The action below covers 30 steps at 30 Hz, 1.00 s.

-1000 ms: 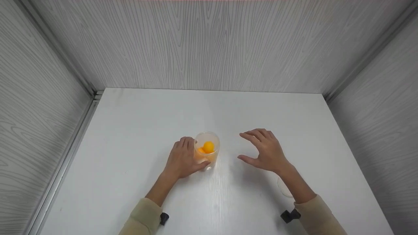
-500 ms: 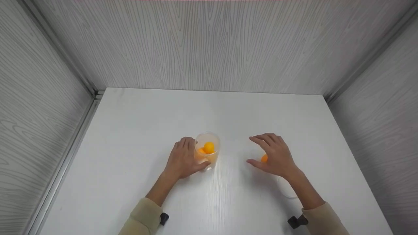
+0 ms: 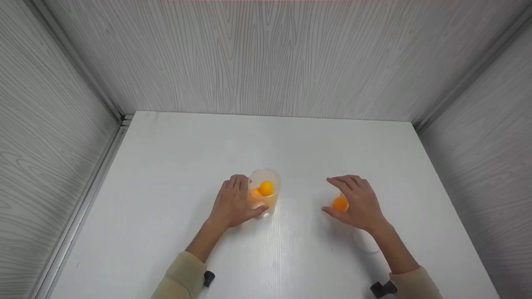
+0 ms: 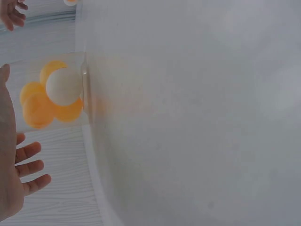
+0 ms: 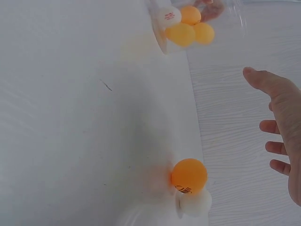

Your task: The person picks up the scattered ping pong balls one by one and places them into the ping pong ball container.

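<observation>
A clear plastic container (image 3: 271, 203) stands upright on the table, holding several orange ping-pong balls (image 4: 38, 110) and a white ping-pong ball (image 4: 64, 86). My left hand (image 3: 233, 203) holds it from the left, thumb along the near side and fingers along the far side. My right hand (image 3: 359, 203) hovers to the right with thumb and fingers spread, nothing gripped. Under it, a loose orange ping-pong ball (image 3: 340, 203) shows between thumb and fingers. In the right wrist view a white ping-pong ball (image 5: 195, 203) sits right beside that orange one.
A clear round lid (image 3: 367, 243) lies flat on the white table (image 3: 199, 145), near my right wrist. Wood-grained panels (image 3: 266, 58) enclose the table at the back and both sides.
My right hand has moved away from the container, rightward and slightly nearer to me, over the loose orange ball, which has come into view. The left hand and container have stayed in place.
</observation>
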Tool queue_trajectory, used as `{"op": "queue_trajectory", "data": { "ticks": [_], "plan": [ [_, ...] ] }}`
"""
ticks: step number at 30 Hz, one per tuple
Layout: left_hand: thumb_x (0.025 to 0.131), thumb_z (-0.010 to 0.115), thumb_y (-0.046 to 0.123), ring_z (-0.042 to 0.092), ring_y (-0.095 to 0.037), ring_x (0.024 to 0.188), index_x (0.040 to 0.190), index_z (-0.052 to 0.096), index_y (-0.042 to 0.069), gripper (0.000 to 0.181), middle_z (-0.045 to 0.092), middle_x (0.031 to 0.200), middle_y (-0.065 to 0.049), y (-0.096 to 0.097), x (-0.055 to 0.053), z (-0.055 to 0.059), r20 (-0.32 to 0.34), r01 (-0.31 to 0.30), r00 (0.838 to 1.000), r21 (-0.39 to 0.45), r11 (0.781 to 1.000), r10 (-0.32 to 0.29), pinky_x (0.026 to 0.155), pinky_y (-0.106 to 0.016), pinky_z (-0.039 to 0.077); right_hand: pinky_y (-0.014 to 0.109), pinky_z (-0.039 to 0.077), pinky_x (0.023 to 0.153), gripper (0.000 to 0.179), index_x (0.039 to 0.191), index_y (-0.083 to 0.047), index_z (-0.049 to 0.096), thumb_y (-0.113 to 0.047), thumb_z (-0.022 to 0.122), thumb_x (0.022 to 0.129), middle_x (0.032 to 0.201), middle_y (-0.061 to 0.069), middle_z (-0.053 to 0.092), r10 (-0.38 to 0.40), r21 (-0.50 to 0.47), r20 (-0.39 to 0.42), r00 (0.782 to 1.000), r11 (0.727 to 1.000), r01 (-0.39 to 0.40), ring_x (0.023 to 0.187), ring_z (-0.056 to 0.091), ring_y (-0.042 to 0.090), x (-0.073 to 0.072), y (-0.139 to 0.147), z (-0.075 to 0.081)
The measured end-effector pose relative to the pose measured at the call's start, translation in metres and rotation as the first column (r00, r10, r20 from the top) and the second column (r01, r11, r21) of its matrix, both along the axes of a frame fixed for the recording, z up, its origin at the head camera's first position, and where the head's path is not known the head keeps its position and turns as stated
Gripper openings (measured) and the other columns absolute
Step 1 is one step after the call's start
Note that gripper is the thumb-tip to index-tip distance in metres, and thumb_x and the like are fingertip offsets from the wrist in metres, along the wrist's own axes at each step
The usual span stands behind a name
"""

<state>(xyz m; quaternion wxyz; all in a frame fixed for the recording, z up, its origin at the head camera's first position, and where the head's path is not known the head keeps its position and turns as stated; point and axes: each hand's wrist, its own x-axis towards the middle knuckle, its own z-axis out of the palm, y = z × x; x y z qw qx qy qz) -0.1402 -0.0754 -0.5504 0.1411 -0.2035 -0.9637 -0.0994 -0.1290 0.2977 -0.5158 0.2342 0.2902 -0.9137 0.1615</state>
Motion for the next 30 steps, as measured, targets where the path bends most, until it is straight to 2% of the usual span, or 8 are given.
{"op": "queue_trajectory", "data": {
  "ticks": [7, 15, 23, 30],
  "plan": [
    [0.085, 0.066, 0.076, 0.058, -0.027, 0.114, 0.127, 0.053, 0.005, 0.084, 0.062, 0.120, -0.012, 0.000, 0.000, 0.001, 0.000, 0.002, 1.000, 0.004, 1.000, -0.002, 0.098, -0.039, 0.055, 0.051, 0.053, 0.095, 0.072, 0.136, -0.015, 0.068, -0.042, 0.091, 0.074, 0.125, 0.007, 0.072, -0.042, 0.009, 0.017, 0.999, 0.999, 0.042, 0.117, 0.062, 0.032, 0.006, 0.007, -0.006],
    [0.084, 0.069, 0.072, 0.059, -0.029, 0.117, 0.124, 0.054, 0.004, 0.080, 0.063, 0.120, -0.013, 0.000, 0.000, 0.001, 0.050, 0.007, 0.999, 0.087, 0.996, -0.011, 0.101, -0.042, 0.053, 0.051, 0.052, 0.090, 0.073, 0.135, -0.015, 0.069, -0.041, 0.094, 0.072, 0.122, 0.008, 0.072, -0.076, 0.006, 0.003, 0.997, 0.997, 0.076, 0.114, 0.063, 0.033, 0.011, 0.016, -0.015],
    [0.085, 0.067, 0.073, 0.057, -0.028, 0.115, 0.127, 0.053, 0.005, 0.081, 0.061, 0.121, -0.012, 0.000, 0.000, 0.001, 0.070, 0.000, 0.998, 0.064, 0.998, -0.004, 0.101, -0.040, 0.052, 0.052, 0.052, 0.092, 0.073, 0.137, -0.016, 0.067, -0.045, 0.092, 0.075, 0.123, 0.009, 0.071, -0.123, 0.022, 0.057, 0.991, 0.992, 0.122, 0.115, 0.062, 0.034, 0.017, 0.024, -0.018],
    [0.086, 0.066, 0.075, 0.057, -0.028, 0.119, 0.129, 0.054, 0.004, 0.083, 0.062, 0.124, -0.012, 0.000, 0.000, 0.001, 0.078, -0.002, 0.997, 0.054, 0.999, -0.002, 0.104, -0.041, 0.052, 0.053, 0.054, 0.092, 0.071, 0.137, -0.017, 0.068, -0.045, 0.091, 0.076, 0.122, 0.010, 0.072, -0.150, 0.041, 0.049, 0.987, 0.988, 0.148, 0.114, 0.063, 0.034, 0.019, 0.030, -0.023]
  ]
}}
